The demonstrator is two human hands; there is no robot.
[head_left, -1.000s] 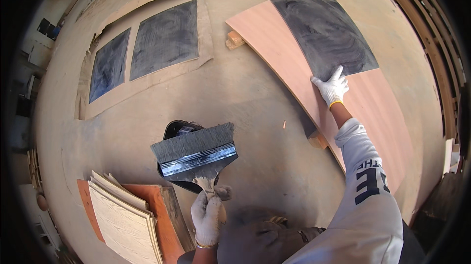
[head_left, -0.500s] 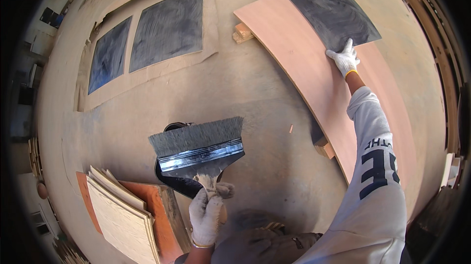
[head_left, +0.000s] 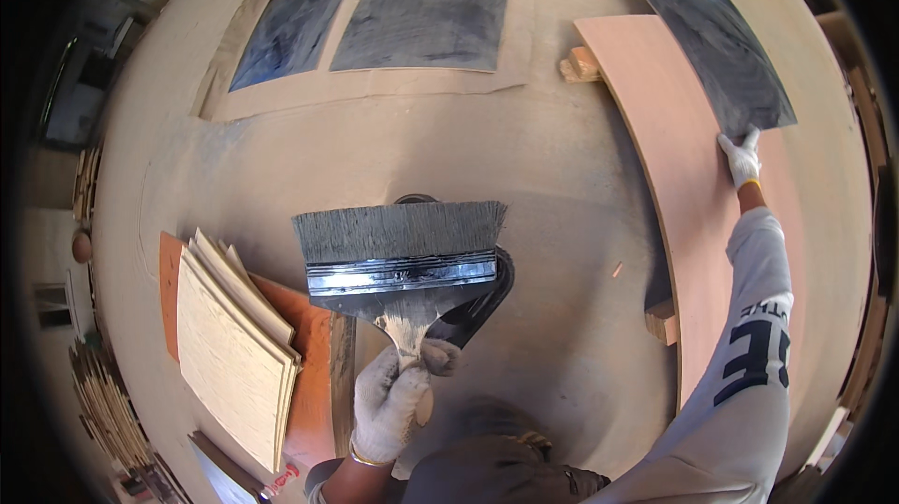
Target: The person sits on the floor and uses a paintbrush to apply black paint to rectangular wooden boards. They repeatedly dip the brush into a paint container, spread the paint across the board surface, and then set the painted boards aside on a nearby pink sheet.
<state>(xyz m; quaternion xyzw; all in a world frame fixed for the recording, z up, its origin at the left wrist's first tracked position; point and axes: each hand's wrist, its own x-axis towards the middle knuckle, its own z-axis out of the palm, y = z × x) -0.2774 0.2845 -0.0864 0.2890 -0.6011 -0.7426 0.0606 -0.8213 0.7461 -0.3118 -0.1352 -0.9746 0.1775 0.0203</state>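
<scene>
Left hand (head_left: pixel 384 406): I grip a wide brush (head_left: pixel 403 240), partly hiding a black container (head_left: pixel 482 305).
Right hand (head_left: pixel 742 159): touches dark panel (head_left: pixel 721 52); I cannot tell closure.
Plywood sheets (head_left: pixel 229 354): stacked, my left.

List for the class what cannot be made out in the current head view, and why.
In the head view:
What the black tub holds, if anything: hidden by the brush.
Underside of the dark sheet: faces away.
Near end of the pink board: covered by the right sleeve.
Small reddish scrap: too small to identify.
</scene>
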